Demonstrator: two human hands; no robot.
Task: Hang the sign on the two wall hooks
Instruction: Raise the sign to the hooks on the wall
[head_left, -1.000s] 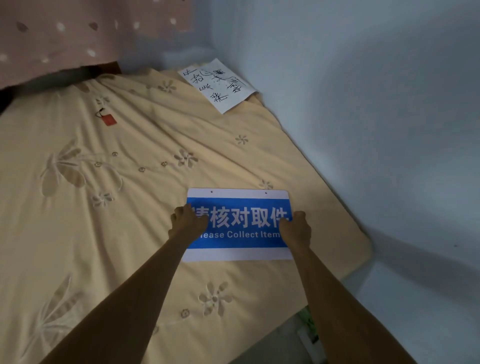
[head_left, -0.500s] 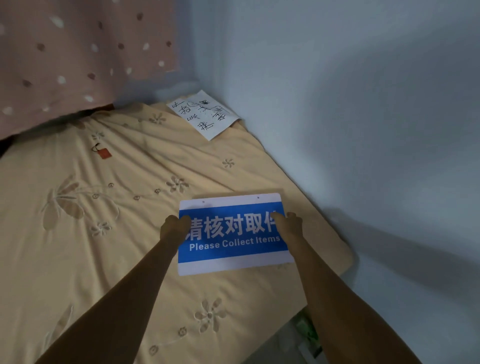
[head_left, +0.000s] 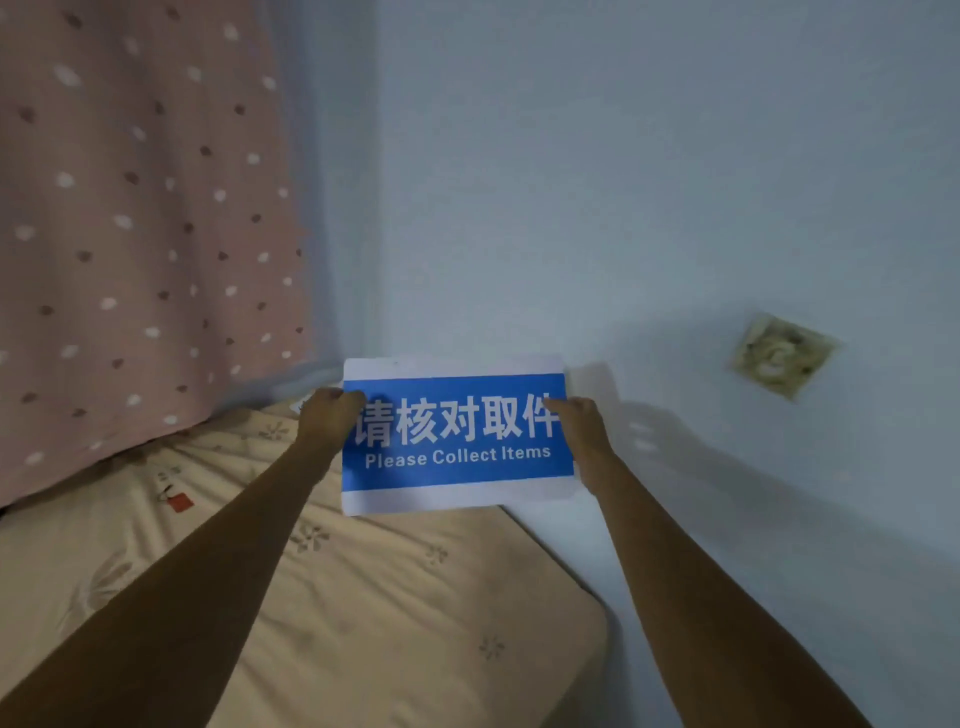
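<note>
The sign (head_left: 457, 436) is a blue rectangle with white borders, white Chinese characters and the words "Please Collect Items". It is held up in the air, upright and facing me, in front of the pale blue wall (head_left: 623, 182). My left hand (head_left: 327, 415) grips its left edge and my right hand (head_left: 582, 431) grips its right edge. Small holes along the sign's top border are faint. I see no wall hooks in this view.
A bed with a yellow flowered cover (head_left: 389, 597) lies below, against the wall. A pink dotted curtain (head_left: 130, 234) hangs at the left. A worn square patch (head_left: 779, 356) marks the wall to the right of the sign.
Both hands have lifted the sign off the bed and raised it upright toward the wall. My view has tilted up, so the paper sheet on the bed is now hidden.
</note>
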